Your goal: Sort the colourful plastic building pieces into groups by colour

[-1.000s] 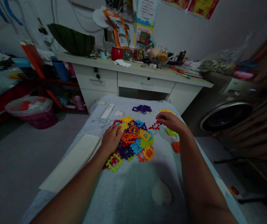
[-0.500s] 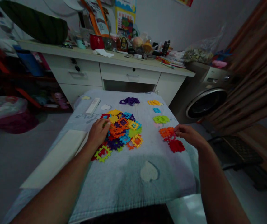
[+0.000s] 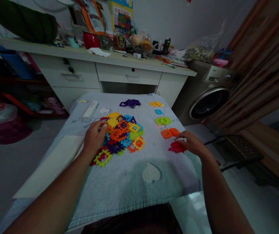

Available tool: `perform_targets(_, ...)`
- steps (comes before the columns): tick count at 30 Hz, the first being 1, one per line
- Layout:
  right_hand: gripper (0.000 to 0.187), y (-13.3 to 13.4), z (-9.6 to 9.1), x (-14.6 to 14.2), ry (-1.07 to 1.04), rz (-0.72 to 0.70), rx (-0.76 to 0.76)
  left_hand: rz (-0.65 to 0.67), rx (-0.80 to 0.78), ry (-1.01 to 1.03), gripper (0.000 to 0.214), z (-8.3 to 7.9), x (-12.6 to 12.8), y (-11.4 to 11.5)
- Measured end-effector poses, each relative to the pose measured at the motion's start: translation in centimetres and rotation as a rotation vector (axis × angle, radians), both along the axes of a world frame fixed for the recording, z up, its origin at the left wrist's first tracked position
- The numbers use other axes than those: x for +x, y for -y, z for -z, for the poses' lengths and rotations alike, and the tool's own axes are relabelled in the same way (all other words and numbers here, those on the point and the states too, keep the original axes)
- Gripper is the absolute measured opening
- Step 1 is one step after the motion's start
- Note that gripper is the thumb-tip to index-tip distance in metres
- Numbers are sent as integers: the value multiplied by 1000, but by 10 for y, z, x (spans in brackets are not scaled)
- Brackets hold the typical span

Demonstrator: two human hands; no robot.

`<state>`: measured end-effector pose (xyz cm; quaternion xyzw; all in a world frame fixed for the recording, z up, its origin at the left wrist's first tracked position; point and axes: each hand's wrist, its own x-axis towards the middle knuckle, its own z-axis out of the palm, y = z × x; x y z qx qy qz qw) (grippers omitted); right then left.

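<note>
Our left hand (image 3: 94, 138): loose on mixed pile (image 3: 123, 131). Right hand (image 3: 190, 144): on red pieces (image 3: 175, 148), grip unclear; spill off towel (image 3: 129, 185) edge possible.

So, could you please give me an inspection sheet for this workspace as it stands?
Surface: pale blue towel covering the table.
Job's things: mixed pile of coloured plastic tiles; sorted purple pile, yellow pile, blue pile, green pile, orange pile and red pile alongside.
Clutter: white remote, white pad on the left.
Grippers: left hand rests on the mixed pile's edge; right hand touches the red pile; grips unclear.
Cables: nothing seen.
Surroundings: crowded desk behind, washing machine to the right.
</note>
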<state>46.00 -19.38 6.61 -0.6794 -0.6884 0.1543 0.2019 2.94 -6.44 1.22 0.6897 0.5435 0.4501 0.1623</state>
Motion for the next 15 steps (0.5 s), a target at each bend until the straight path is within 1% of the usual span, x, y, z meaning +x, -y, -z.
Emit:
perform_targets(2, 19, -4, -2, -11, 46, -14, 38, -3, 24, 5, 31, -1, 1, 1)
perform_targets(4, 19, -10, -4, -30, 50, -94, 57, -5, 44, 7, 30, -2, 1, 2)
perform_targets(6, 18, -16, -5, -58, 37, -201, 58, -3, 53, 10, 30, -3, 1, 3)
perform_targets(9, 22, -24, -3, -104, 43, -302, 44, 2, 37, 18, 30, -5, 2, 4)
perform_targets(12, 37, -31, 5, -142, 65, -338, 56, -2, 34, 24, 30, -6, 3, 5)
perform_targets(15, 53, -35, 18, -162, 88, -351, 81, -9, 41, 28, 30, -6, 3, 5)
